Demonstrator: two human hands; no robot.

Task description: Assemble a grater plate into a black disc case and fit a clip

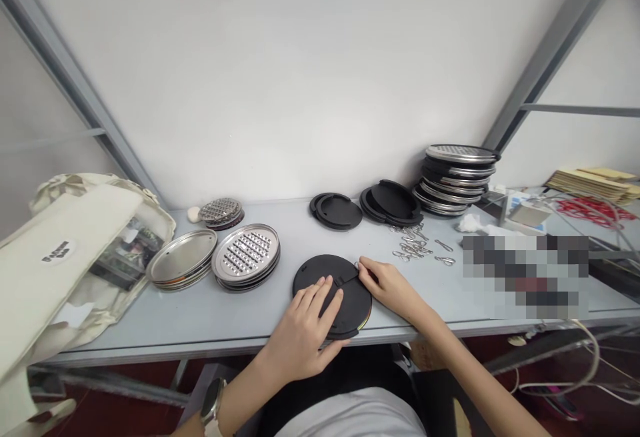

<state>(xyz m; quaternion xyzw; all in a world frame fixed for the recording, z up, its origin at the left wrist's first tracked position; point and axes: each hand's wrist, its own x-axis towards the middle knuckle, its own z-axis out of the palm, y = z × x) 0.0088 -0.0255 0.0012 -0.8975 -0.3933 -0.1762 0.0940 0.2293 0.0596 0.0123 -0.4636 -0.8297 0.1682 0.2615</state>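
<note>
A round black plastic disc point(313, 273) lies near the front edge of the table, with a raised strip across it and a yellow-green sliver at its lower right rim. My left hand point(307, 320) rests on it, fingers stretched over the top and thumb along the near rim. At the upper right rim my right hand point(383, 283) pinches a small shiny metal piece, seemingly a wire clip point(357, 265), mostly hidden by the fingers. Several loose metal wire clips point(414, 247) are scattered behind and right of that hand.
To the left are stacked metal grater discs point(246, 253), plain metal discs point(183, 257) and a smaller grater stack point(220, 211). Black lids point(340, 211) and black trays point(393, 202) lie behind. A tall stack of discs point(457, 180) stands back right. A cream bag point(85, 257) occupies the left end.
</note>
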